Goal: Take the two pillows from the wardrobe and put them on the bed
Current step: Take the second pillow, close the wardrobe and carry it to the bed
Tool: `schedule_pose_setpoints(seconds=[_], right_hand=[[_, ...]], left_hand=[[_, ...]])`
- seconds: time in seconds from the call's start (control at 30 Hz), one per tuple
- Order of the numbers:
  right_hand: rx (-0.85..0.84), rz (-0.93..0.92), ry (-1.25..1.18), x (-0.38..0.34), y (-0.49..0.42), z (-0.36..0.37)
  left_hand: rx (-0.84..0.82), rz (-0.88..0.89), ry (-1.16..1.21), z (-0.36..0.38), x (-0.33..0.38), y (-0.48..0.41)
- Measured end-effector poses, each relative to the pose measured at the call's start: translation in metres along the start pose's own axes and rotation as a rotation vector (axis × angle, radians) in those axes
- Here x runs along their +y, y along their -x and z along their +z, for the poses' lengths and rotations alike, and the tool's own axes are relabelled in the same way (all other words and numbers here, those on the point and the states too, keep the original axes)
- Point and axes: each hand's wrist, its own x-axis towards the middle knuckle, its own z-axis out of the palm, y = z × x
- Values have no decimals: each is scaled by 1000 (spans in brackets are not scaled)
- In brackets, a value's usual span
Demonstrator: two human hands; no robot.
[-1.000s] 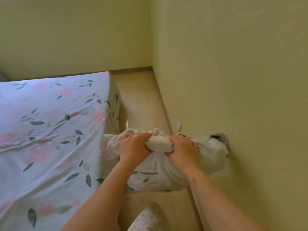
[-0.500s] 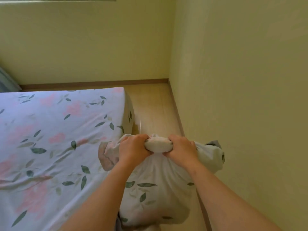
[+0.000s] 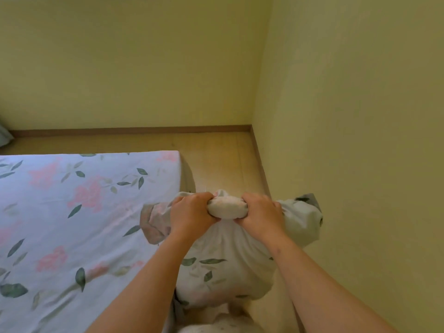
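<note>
I hold a pillow [image 3: 225, 267] in a pale case printed with green leaves, hanging in front of me over the floor strip beside the bed. My left hand [image 3: 191, 216] and my right hand [image 3: 260, 218] both grip its bunched top edge, with a white bulge of filling between them. The bed [image 3: 72, 224], covered by a light sheet with pink flowers and green leaves, fills the left side. A second pale speckled pillow [image 3: 216, 326] shows partly at the bottom edge below the held one. The wardrobe is not in view.
A yellow wall [image 3: 360, 140] runs close along my right, and another yellow wall stands ahead with a brown skirting board [image 3: 144, 131]. A narrow strip of wooden floor [image 3: 221, 159] lies between the bed and the right wall.
The view has tilted up and swung, showing more of the far wall and floor. The pillow hangs longer below my hands; both hands keep the same grip.
</note>
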Motion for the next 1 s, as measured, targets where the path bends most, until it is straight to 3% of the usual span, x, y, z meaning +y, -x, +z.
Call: schedule_pose_setpoints(seconds=[0.3, 0.67, 1.0], right_hand=[[-32, -16, 5, 30, -223, -40], [-7, -204, 121, 22, -455, -52], [-65, -195, 117, 13, -674, -55]], left_hand=[[3, -18, 31, -5, 26, -224], [113, -105, 132, -10, 1, -431], [97, -159, 97, -30, -19, -643]])
